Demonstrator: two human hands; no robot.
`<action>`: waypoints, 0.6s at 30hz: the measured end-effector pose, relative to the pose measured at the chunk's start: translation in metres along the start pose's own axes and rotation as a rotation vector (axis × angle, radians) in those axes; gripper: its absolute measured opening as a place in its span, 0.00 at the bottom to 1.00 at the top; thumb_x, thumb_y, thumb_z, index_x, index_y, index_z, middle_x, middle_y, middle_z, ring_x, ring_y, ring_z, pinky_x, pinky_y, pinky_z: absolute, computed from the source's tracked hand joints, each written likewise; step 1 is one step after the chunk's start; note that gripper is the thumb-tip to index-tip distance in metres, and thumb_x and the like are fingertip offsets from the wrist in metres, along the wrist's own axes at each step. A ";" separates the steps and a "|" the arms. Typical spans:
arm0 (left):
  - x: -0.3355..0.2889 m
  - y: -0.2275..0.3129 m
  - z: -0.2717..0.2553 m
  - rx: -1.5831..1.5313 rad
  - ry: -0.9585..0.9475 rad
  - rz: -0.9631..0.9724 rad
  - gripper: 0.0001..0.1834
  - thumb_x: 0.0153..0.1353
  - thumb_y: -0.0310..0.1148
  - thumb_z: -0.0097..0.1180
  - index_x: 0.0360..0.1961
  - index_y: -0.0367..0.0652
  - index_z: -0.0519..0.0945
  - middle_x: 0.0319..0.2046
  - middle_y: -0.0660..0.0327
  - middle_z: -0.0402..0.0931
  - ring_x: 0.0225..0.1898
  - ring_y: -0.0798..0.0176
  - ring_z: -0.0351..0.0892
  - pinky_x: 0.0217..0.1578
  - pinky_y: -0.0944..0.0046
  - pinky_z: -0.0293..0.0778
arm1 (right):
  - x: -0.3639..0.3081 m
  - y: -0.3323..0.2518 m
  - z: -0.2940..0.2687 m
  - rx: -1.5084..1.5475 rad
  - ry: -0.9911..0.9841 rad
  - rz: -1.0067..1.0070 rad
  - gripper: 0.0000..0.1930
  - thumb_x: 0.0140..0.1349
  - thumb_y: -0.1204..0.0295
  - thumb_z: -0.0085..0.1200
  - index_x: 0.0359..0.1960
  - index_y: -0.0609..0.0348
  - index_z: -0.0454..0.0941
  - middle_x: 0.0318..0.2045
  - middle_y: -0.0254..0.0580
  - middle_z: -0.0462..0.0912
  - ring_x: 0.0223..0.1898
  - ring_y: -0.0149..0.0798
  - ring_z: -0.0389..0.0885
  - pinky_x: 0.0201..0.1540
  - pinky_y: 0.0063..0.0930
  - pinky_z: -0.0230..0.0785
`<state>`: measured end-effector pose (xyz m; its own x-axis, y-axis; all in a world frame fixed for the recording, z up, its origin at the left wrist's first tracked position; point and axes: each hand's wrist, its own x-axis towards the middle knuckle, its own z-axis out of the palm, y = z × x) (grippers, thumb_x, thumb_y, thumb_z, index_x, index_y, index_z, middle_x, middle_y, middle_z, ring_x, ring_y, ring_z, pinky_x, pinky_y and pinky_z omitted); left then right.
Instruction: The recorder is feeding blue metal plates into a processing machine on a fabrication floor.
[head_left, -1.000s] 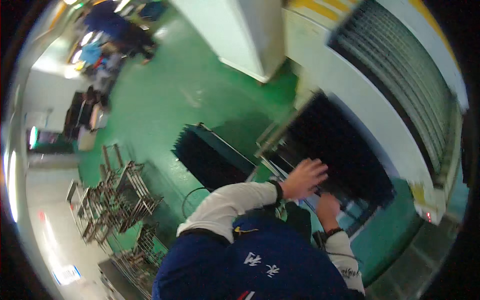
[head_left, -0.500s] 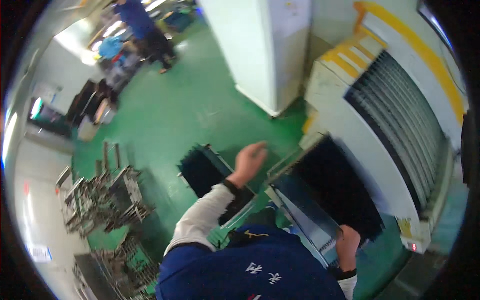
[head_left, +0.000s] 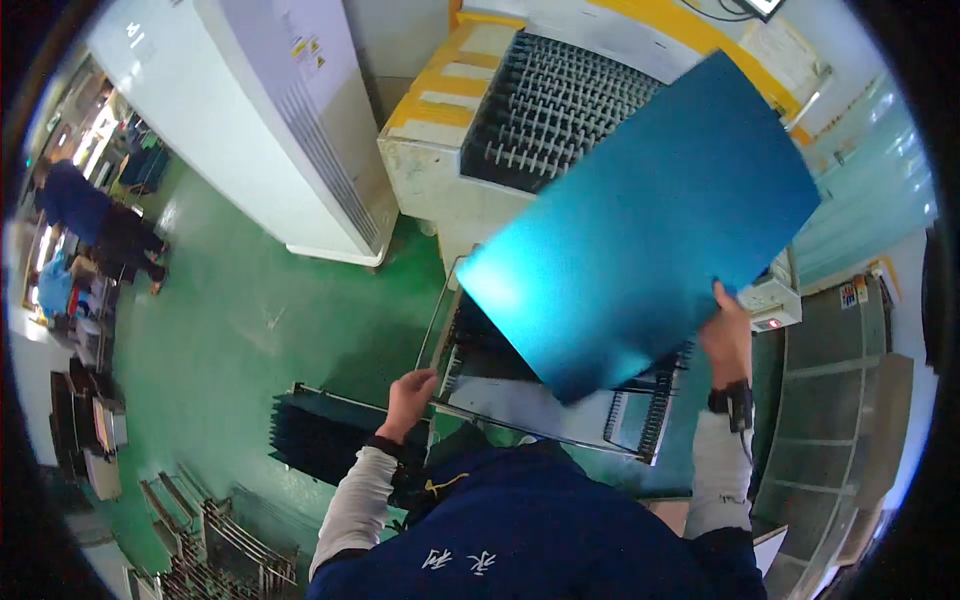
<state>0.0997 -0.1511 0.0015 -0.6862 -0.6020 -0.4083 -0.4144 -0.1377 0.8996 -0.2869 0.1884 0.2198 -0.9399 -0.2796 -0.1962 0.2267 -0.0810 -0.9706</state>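
Note:
A thin blue rectangular sheet [head_left: 650,220], glossy at its left corner, is held up at a tilt in my right hand [head_left: 728,335]. That hand is closed on the sheet's lower right edge. Under the sheet stands a metal slotted rack [head_left: 655,440], partly covered; dark sheets show in its left part. My left hand [head_left: 408,400] is by the rack's front left corner, fingers curled together; whether they grip its frame is unclear. Behind the sheet is a pale machine [head_left: 425,175] with rows of rollers [head_left: 560,110], partly hidden by it.
A second rack of dark sheets [head_left: 330,435] stands on the green floor at my left. Metal frames [head_left: 230,540] lie at the lower left. A tall white cabinet [head_left: 260,130] rises beyond. Grey shelving [head_left: 830,400] is at the right. Another person [head_left: 90,215] stands far left.
The view has swung right toward the roller machine. My right hand has lifted the blue sheet up from the rack. My left hand has moved from above the second rack to the near rack's corner.

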 end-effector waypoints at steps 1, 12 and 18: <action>0.001 0.002 0.004 0.008 0.006 0.054 0.15 0.61 0.33 0.61 0.45 0.33 0.81 0.33 0.60 0.83 0.35 0.71 0.80 0.38 0.69 0.75 | 0.007 -0.002 0.016 0.114 -0.067 0.085 0.13 0.65 0.70 0.55 0.49 0.62 0.76 0.47 0.43 0.80 0.47 0.41 0.78 0.53 0.36 0.70; 0.008 0.021 0.017 0.353 -0.036 0.187 0.14 0.58 0.38 0.63 0.40 0.39 0.82 0.35 0.54 0.83 0.38 0.58 0.84 0.39 0.61 0.78 | 0.130 0.036 0.035 0.478 -0.043 0.153 0.14 0.61 0.71 0.59 0.48 0.58 0.75 0.44 0.41 0.80 0.45 0.42 0.80 0.50 0.38 0.75; -0.015 0.031 0.053 0.375 -0.121 0.190 0.13 0.58 0.37 0.64 0.38 0.40 0.82 0.35 0.55 0.82 0.38 0.58 0.84 0.37 0.61 0.79 | 0.191 0.039 -0.014 0.434 -0.025 0.163 0.07 0.62 0.73 0.58 0.39 0.57 0.75 0.37 0.40 0.80 0.34 0.43 0.78 0.45 0.37 0.76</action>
<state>0.0656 -0.1045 0.0273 -0.8271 -0.4895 -0.2761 -0.4470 0.2751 0.8512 -0.4609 0.1457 0.1424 -0.8776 -0.3448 -0.3330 0.4623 -0.4253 -0.7781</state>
